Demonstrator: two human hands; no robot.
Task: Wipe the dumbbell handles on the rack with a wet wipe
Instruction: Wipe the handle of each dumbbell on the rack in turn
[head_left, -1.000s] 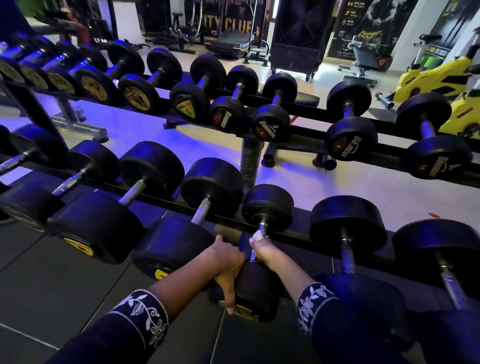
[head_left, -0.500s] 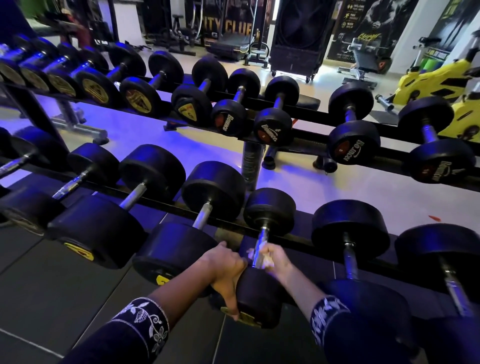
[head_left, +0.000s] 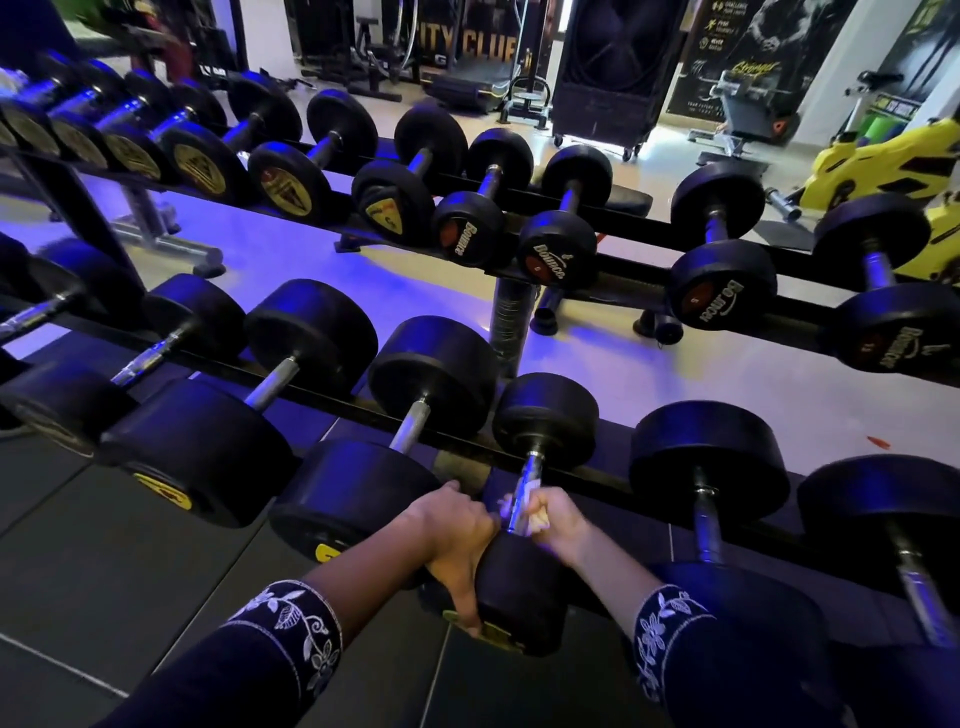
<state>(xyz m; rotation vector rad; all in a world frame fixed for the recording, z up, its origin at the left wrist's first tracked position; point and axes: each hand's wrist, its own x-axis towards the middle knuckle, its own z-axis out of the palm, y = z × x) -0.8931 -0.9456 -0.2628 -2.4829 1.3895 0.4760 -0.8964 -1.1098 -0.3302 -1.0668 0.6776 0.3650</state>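
Gripping the near head of a small dumbbell (head_left: 519, 597), the person's left hand (head_left: 454, 540) sits just where it was a second ago, its fingers curled down over the left side of the rubber head toward the front face. The right hand (head_left: 563, 525) has slid down the chrome handle (head_left: 531, 475) toward the near head since then, so more bare metal now shows between it and the far head. Its fingers are clamped round the handle with the white wet wipe (head_left: 541, 519) bunched under them. The dumbbell lies on the lower tier of the rack (head_left: 610, 480), between a larger dumbbell (head_left: 358, 499) on the left and another (head_left: 709, 467) on the right.
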